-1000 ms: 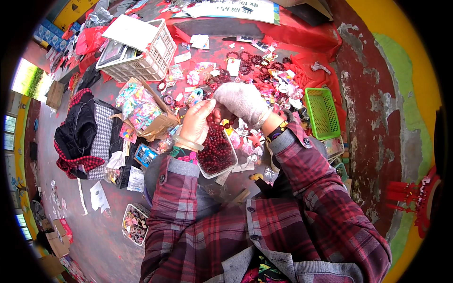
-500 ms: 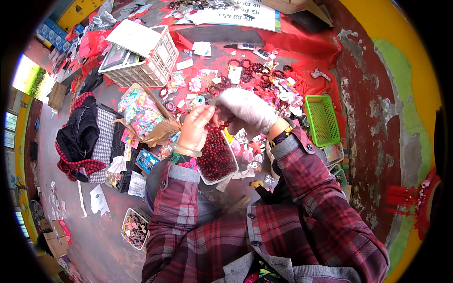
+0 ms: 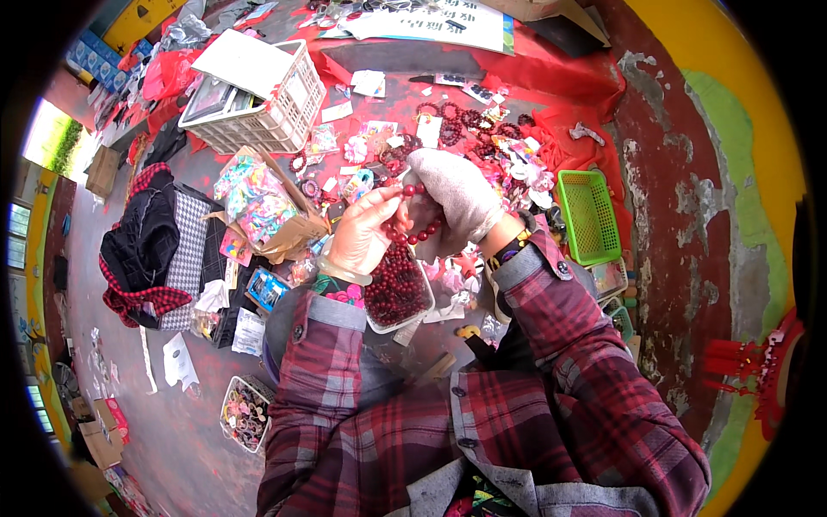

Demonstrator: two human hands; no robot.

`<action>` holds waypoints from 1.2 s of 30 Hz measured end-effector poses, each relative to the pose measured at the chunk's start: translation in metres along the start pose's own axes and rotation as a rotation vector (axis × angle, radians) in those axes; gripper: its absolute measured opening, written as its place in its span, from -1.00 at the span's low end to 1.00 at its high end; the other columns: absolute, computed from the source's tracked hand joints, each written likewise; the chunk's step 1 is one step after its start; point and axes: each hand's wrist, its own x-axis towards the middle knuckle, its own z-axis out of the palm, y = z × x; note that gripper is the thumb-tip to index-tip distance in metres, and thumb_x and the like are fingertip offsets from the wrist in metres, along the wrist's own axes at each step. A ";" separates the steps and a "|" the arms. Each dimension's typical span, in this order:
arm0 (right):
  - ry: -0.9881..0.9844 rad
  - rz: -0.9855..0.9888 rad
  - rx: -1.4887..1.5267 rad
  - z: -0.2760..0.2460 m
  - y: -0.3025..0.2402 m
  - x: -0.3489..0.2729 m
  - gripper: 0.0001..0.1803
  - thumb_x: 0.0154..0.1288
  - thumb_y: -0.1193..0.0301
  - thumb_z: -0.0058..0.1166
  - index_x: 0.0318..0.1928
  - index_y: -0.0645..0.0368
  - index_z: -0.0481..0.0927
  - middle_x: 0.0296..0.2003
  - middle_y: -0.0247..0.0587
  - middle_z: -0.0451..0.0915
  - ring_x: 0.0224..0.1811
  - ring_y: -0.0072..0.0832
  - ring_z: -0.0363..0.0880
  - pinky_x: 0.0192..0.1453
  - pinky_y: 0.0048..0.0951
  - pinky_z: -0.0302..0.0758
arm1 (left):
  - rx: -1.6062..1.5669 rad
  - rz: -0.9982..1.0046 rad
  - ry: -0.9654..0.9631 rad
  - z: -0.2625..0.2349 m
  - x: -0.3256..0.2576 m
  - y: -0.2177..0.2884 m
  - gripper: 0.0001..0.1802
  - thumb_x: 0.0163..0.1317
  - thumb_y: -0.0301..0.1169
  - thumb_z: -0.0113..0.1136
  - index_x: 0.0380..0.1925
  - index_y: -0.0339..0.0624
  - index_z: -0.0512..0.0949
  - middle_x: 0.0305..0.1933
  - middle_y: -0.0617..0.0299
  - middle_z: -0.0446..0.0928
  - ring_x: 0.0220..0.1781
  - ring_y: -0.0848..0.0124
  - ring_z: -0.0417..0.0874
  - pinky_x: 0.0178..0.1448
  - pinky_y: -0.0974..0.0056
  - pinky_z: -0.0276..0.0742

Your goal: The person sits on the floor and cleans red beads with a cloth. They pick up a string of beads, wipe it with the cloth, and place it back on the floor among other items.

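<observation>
A string of dark red beads (image 3: 424, 233) hangs in a loop between my two hands. My left hand (image 3: 360, 234), bare with a pale bangle at the wrist, pinches it between thumb and fingers. My right hand (image 3: 463, 195), in a whitish glove, is closed on the other side of the loop; the glove hides most of its fingertips. Just below the hands, a white tub (image 3: 430, 303) is filled with loose dark red beads (image 3: 394, 284).
Beaded bracelets (image 3: 451, 127) and small packets lie beyond my hands. A green basket (image 3: 589, 217) stands at the right. To the left are a carton (image 3: 293, 226) of colourful pieces, a white crate (image 3: 297, 95) and dark clothing (image 3: 146, 241). A small basket (image 3: 245, 415) holds assorted trinkets.
My hands have shifted slightly apart and turned, so more of the bead loop shows between them. The right hand has tilted more upright. The tub stays in place.
</observation>
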 end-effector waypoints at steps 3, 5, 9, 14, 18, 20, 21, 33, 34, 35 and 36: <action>-0.264 -0.845 -0.792 -0.016 0.002 0.002 -0.85 -0.01 0.30 0.02 -0.49 0.10 0.51 -0.59 -0.34 0.44 -0.55 -0.48 0.48 -0.44 -0.38 0.44 | 0.038 -0.024 -0.043 -0.009 -0.001 0.004 -0.79 0.27 -0.44 -0.01 -0.14 -0.30 0.44 -0.41 0.19 0.52 -0.37 0.43 0.54 -0.22 0.34 0.46; -0.310 -0.782 -0.797 -0.010 0.002 0.003 -0.87 -0.08 0.32 0.07 -0.48 0.05 0.52 -0.53 -0.33 0.48 -0.47 -0.39 0.53 -0.46 -0.37 0.45 | 0.071 -0.033 -0.074 -0.017 0.003 0.001 -0.78 0.29 -0.44 -0.05 -0.12 -0.30 0.44 -0.39 0.14 0.54 -0.38 0.42 0.54 -0.25 0.36 0.46; -0.236 -1.042 -1.329 -0.008 0.008 0.009 -0.91 -0.04 0.31 0.03 -0.49 -0.04 0.56 -0.52 -0.29 0.53 -0.47 -0.28 0.58 -0.50 -0.33 0.46 | 0.092 -0.071 -0.021 -0.020 0.004 -0.003 -0.76 0.32 -0.43 -0.13 -0.12 -0.33 0.43 -0.37 0.04 0.56 -0.44 0.40 0.54 -0.32 0.38 0.46; 0.010 -0.928 -1.373 0.003 0.015 0.004 -0.89 0.01 0.37 -0.04 -0.47 -0.03 0.57 -0.52 -0.29 0.56 -0.45 -0.33 0.60 -0.49 -0.34 0.45 | 0.073 -0.110 0.101 -0.013 0.003 -0.001 -0.69 0.35 -0.22 -0.09 -0.21 -0.28 0.45 -0.38 0.05 0.55 -0.43 0.35 0.58 -0.34 0.37 0.49; 0.203 -0.976 -1.212 -0.006 0.023 0.011 -0.87 0.00 0.34 -0.02 -0.43 0.02 0.57 -0.54 -0.29 0.55 -0.49 -0.41 0.59 -0.47 -0.43 0.47 | 0.029 -0.093 0.089 -0.011 0.007 -0.004 -0.68 0.33 -0.19 -0.04 -0.23 -0.27 0.46 -0.35 0.10 0.55 -0.40 0.36 0.58 -0.31 0.34 0.50; 0.200 -0.912 -1.102 -0.007 0.021 0.013 -0.86 0.03 0.34 -0.03 -0.43 0.06 0.56 -0.57 -0.29 0.53 -0.53 -0.44 0.58 -0.50 -0.45 0.46 | 0.041 -0.109 0.030 -0.007 0.003 0.000 -0.73 0.30 -0.25 0.02 -0.23 -0.27 0.46 -0.34 0.12 0.55 -0.37 0.39 0.57 -0.25 0.34 0.49; 0.199 -0.880 -1.047 -0.006 0.020 0.013 -0.86 0.04 0.34 -0.04 -0.44 0.08 0.55 -0.59 -0.29 0.52 -0.55 -0.46 0.58 -0.51 -0.47 0.46 | 0.065 -0.102 0.036 -0.008 0.003 0.000 -0.74 0.30 -0.27 0.02 -0.22 -0.27 0.47 -0.35 0.12 0.56 -0.37 0.40 0.57 -0.24 0.36 0.49; -0.177 -1.005 -1.356 -0.001 0.007 0.002 -0.90 -0.10 0.34 0.03 -0.60 0.06 0.53 -0.57 -0.17 0.52 -0.51 -0.25 0.55 -0.51 -0.32 0.45 | 0.166 -0.032 0.043 -0.012 0.004 -0.004 -0.63 0.37 -0.20 -0.13 -0.08 -0.28 0.46 -0.39 0.15 0.56 -0.40 0.41 0.58 -0.25 0.34 0.49; -0.140 -0.953 -1.409 0.001 0.007 0.002 -0.88 -0.05 0.33 0.01 -0.56 0.07 0.54 -0.54 -0.19 0.55 -0.48 -0.25 0.58 -0.45 -0.28 0.49 | 0.200 0.014 0.074 -0.013 0.006 -0.005 -0.61 0.36 -0.14 -0.13 -0.12 -0.25 0.48 -0.40 0.17 0.55 -0.41 0.41 0.56 -0.25 0.32 0.48; -0.068 -0.930 -1.416 0.001 0.008 0.003 -0.89 -0.03 0.34 0.01 -0.54 0.08 0.54 -0.53 -0.19 0.56 -0.47 -0.25 0.59 -0.44 -0.27 0.50 | 0.164 0.012 0.070 -0.013 0.007 -0.006 -0.62 0.36 -0.15 -0.11 -0.14 -0.25 0.48 -0.40 0.18 0.54 -0.41 0.41 0.56 -0.26 0.32 0.47; 0.003 -0.906 -1.421 0.000 0.008 0.006 -0.89 -0.01 0.35 0.00 -0.51 0.08 0.54 -0.52 -0.18 0.57 -0.46 -0.25 0.60 -0.42 -0.26 0.51 | 0.128 0.009 0.065 -0.013 0.008 -0.007 -0.63 0.35 -0.16 -0.10 -0.15 -0.25 0.49 -0.40 0.18 0.54 -0.41 0.41 0.55 -0.26 0.32 0.46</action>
